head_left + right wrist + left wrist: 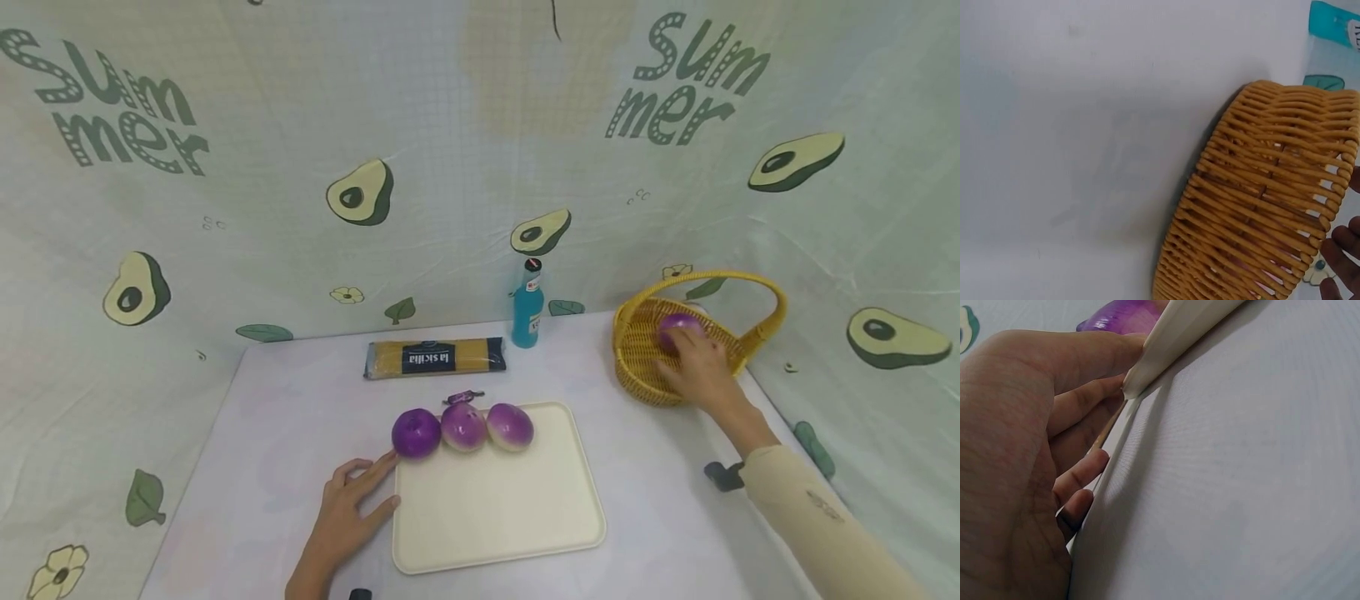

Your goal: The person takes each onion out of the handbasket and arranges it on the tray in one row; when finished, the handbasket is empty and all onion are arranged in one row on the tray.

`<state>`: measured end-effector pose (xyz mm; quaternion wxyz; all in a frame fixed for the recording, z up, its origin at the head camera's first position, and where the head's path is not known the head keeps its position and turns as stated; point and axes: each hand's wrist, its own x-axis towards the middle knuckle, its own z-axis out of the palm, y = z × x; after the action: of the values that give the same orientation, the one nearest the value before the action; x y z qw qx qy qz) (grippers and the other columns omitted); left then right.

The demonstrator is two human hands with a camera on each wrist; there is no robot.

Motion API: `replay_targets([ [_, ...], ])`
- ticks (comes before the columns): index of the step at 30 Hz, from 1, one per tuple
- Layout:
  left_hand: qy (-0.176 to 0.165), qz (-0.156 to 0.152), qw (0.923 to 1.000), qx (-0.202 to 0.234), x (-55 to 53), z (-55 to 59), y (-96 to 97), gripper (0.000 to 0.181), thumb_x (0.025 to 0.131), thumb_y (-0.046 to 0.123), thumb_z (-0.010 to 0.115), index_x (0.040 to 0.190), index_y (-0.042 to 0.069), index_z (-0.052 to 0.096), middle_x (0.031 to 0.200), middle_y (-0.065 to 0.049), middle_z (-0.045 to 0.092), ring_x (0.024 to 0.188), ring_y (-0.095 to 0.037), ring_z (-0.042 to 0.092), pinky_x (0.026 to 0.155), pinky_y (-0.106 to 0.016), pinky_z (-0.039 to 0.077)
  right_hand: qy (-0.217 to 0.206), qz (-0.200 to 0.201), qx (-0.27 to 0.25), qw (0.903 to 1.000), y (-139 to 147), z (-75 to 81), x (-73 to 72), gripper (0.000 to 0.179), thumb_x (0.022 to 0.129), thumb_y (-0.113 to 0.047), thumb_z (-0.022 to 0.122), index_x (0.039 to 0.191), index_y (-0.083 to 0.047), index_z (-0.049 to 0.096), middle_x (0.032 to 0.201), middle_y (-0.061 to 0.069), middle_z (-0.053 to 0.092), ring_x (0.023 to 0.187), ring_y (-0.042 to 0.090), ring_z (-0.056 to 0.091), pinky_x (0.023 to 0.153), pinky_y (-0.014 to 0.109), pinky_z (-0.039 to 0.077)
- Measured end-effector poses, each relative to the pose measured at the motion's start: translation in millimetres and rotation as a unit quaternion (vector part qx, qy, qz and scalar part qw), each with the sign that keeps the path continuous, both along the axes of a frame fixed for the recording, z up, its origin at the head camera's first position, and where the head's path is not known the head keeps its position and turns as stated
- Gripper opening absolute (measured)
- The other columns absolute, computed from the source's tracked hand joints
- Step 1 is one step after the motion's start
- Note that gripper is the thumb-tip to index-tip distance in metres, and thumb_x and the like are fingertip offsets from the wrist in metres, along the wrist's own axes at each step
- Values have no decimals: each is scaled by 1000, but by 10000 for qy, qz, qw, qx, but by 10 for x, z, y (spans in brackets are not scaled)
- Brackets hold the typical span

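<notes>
Our hands are well apart. At nine o'clock of the pale tray (517,508), our left hand (347,507) rests its fingertips and thumb against the rim, fingers fairly straight, presumably to steady it. At two o'clock, our right hand (701,371) reaches inside the yellow wicker basket (637,379), its fingers over a basket onion (681,321); we cannot tell whether they grip it or merely touch it. The raised handle (720,275) arches above the wrist's path, and the woven wall likely keeps round things from rolling off.

Along the tray's far edge we see a row: a dark purple onion (416,433) at ten o'clock, a paler onion (463,427) at eleven and a two-toned onion (511,427) at twelve. They sit close together, perhaps so that each checks its neighbour's roll, leaving the near part of the tray bare.

Counting, we have four onions, three in the row and one in the basket; one tray; one basket; one wrapped sweet (462,397) just beyond the row at eleven; one pasta packet (435,357) lying flat farther out at eleven; and one blue bottle (527,312) upright at twelve, near the printed backdrop (450,125), which shows five avocados
</notes>
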<state>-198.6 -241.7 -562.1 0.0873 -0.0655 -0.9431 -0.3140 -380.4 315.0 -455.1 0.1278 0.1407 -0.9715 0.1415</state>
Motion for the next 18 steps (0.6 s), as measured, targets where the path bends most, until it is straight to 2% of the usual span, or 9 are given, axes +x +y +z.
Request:
replay_targets([
  [4,-79,7,10000,50,-20,26,4,60,88,44,74,144,35,54,146,14,52,131,-24,38,106,-60,25,57,-142,66,9999,29,28,-48,60,91,-16,72,135,14,45,135,36,44,127,50,39,100,69,26],
  [9,-20,7,10000,78,-9,25,-9,60,88,42,75,144,33,55,145,13,53,130,-25,39,105,-61,26,209,-205,79,9995,40,29,-74,60,89,-15,75,132,16,48,134,36,47,125,49,42,98,66,28],
  [18,55,-52,10000,45,1,-22,-13,61,87,40,77,143,32,56,146,13,53,130,-24,39,104,-60,27,81,-475,189,9987,121,-19,-127,62,88,-15,76,133,16,46,135,37,43,125,52,40,101,70,26],
])
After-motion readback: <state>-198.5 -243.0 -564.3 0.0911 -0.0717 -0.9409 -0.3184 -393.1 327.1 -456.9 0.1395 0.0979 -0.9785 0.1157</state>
